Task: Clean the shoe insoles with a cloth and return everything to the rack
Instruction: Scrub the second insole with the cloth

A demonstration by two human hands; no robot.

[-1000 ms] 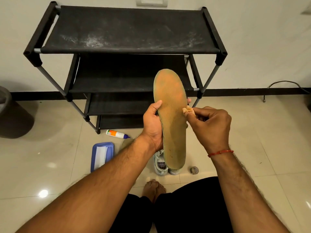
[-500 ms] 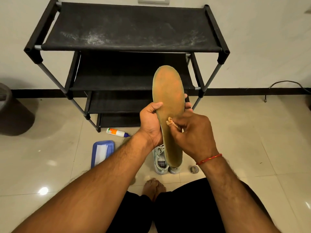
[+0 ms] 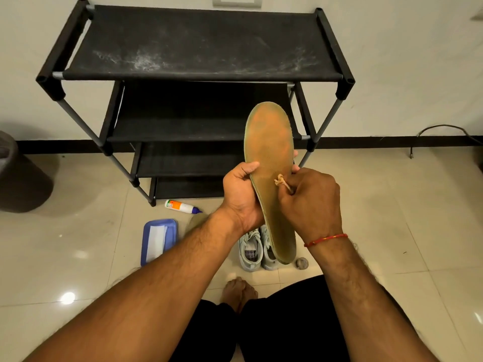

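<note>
A worn tan insole (image 3: 270, 152) stands upright in front of me, toe end up. My left hand (image 3: 240, 194) grips its left edge at mid-length, thumb on the front face. My right hand (image 3: 312, 202) pinches a small crumpled beige cloth (image 3: 281, 182) and presses it against the insole's middle. Below the insole a pair of light grey shoes (image 3: 252, 250) sits on the tiled floor. The black fabric shoe rack (image 3: 198, 45) stands against the wall behind, its dusty top shelf bare.
A white bottle with an orange label (image 3: 181, 206) lies on the floor by the rack's foot. A blue tray with a white sheet (image 3: 159, 239) lies left of the shoes. A small round grey object (image 3: 302, 263) sits right of them. A dark bin (image 3: 10, 173) stands far left; a cable (image 3: 439, 129) at right.
My right hand with the cloth moved from the insole's right edge onto its face and rubs near the middle. The insole stays held upright by my left hand.
</note>
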